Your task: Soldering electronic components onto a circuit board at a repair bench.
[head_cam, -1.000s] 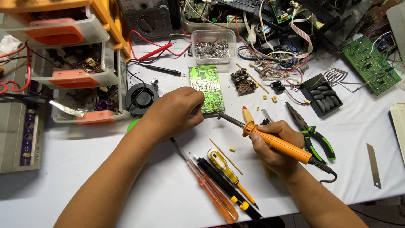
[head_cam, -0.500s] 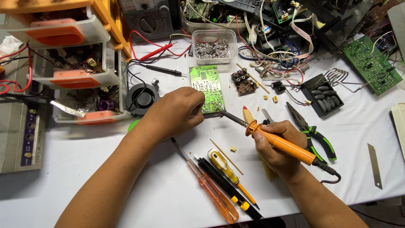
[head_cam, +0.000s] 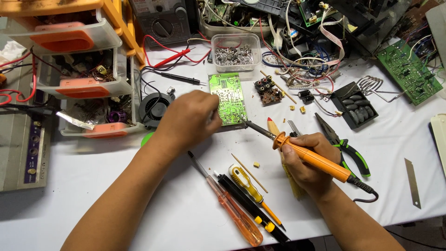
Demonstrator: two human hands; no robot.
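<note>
Green circuit board [head_cam: 228,95] under left hand [head_cam: 190,122]; soldering iron [head_cam: 306,155] in right hand [head_cam: 309,165] grip.

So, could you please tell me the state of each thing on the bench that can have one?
Left hand: resting on the green circuit board's edge.
Right hand: gripping the soldering iron.
Soldering iron: tip at the board's lower edge.
Green circuit board: lying flat, solder side up.
Clear parts box: open, lidless.
Green-handled pliers: shut, lying flat.
Storage drawers: pulled open.
</note>
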